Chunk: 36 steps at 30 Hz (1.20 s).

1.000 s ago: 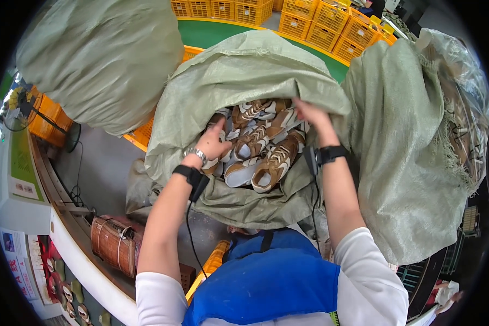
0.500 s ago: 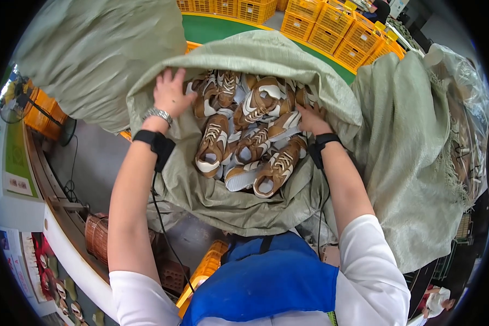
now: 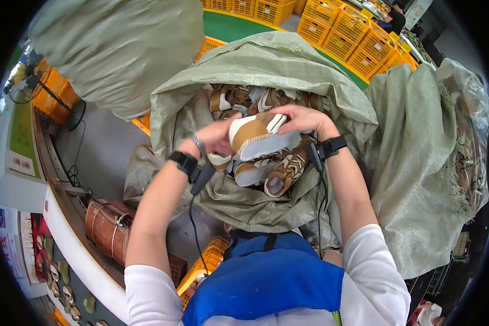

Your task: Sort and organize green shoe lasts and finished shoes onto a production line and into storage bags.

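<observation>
A brown-and-white sneaker point(image 3: 255, 132) is raised over the mouth of a grey-green woven sack point(image 3: 244, 209), its grey sole edge turned toward me. My right hand point(image 3: 303, 120) grips its right end, thumb on top. At its left end is my left hand point(image 3: 216, 135), slightly blurred, with fingers curled against the white part; some of them are hidden. Several more sneakers of the same kind lie in a heap inside the sack, among them a laced one point(image 3: 287, 171) just below the raised one. Dark straps with cables are on both wrists.
Another full sack point(image 3: 119, 54) bulges at the far left, and a third sack point(image 3: 407, 168) stands at the right beside clear plastic. Orange crates point(image 3: 348, 35) are stacked behind. A wicker basket point(image 3: 107, 231) and a fan point(image 3: 73, 114) are at the left. Another person point(image 3: 394, 22) sits far back.
Both hands have moved from the sack's rim to its middle and taken hold of a sneaker, now lifted above the heap. The view has shifted slightly.
</observation>
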Each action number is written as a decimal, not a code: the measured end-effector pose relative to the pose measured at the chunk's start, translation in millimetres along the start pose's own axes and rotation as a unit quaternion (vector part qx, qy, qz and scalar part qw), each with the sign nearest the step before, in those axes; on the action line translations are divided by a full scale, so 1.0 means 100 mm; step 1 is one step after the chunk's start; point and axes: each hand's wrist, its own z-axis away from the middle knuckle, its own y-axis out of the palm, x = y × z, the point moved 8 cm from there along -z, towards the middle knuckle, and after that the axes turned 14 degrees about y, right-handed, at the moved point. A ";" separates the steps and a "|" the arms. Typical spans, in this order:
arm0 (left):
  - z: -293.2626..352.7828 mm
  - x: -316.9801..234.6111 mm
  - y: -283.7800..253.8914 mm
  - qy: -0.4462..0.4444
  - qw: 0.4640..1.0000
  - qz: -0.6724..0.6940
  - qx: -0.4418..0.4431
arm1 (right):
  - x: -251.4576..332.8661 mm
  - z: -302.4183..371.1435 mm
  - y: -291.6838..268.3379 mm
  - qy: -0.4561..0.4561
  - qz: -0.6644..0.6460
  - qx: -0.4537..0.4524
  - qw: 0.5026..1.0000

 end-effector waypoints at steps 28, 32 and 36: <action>1.98 1.02 0.12 0.170 0.910 0.241 -0.291 | -0.55 -0.98 -0.68 0.121 0.596 -0.279 0.743; 1.99 1.11 0.15 0.166 0.901 0.273 -0.293 | -1.15 -0.81 -0.32 0.245 0.578 -0.151 0.763; 2.06 1.18 0.20 0.171 0.894 0.288 -0.297 | -1.79 -0.60 -0.14 0.316 0.302 -0.016 0.900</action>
